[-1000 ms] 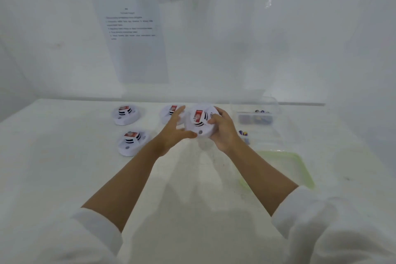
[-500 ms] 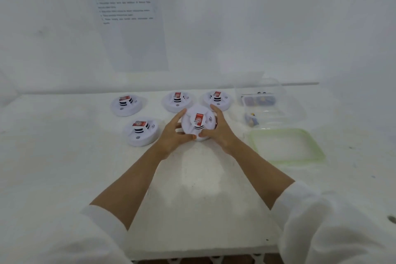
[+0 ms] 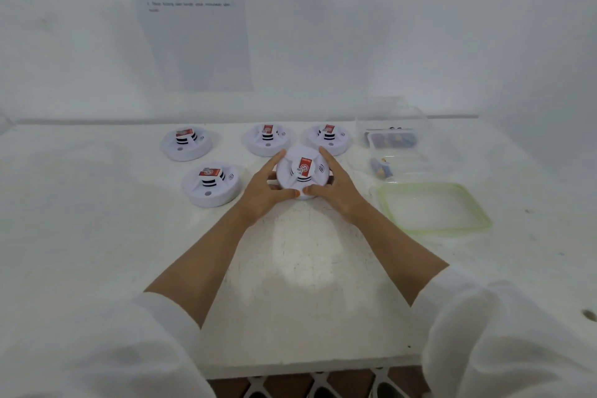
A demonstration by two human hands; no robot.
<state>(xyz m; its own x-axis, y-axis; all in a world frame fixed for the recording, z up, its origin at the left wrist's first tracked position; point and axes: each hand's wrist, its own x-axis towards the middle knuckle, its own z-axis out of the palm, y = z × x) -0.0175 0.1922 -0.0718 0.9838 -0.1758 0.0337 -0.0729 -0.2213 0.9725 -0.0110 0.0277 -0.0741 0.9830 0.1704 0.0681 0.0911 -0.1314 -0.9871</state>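
Observation:
A round white smoke detector (image 3: 303, 174) with a red label on its raised centre sits on the white table (image 3: 97, 236). My left hand (image 3: 266, 186) wraps its left side and my right hand (image 3: 336, 186) wraps its right side; the thumbs almost meet at its near edge. Several more detectors of the same kind lie on the table: one at the far left (image 3: 186, 143), one front left (image 3: 211, 182), two behind the held one (image 3: 267, 139) (image 3: 327, 138).
A clear plastic box (image 3: 395, 142) with small items inside stands at the back right. Its green-rimmed lid (image 3: 434, 208) lies flat in front of it. A printed sheet (image 3: 190, 16) hangs on the back wall. The table's near edge is below my forearms.
Both hands have brought the detector down from the air to the table in front of the two back ones. The view has tilted downward.

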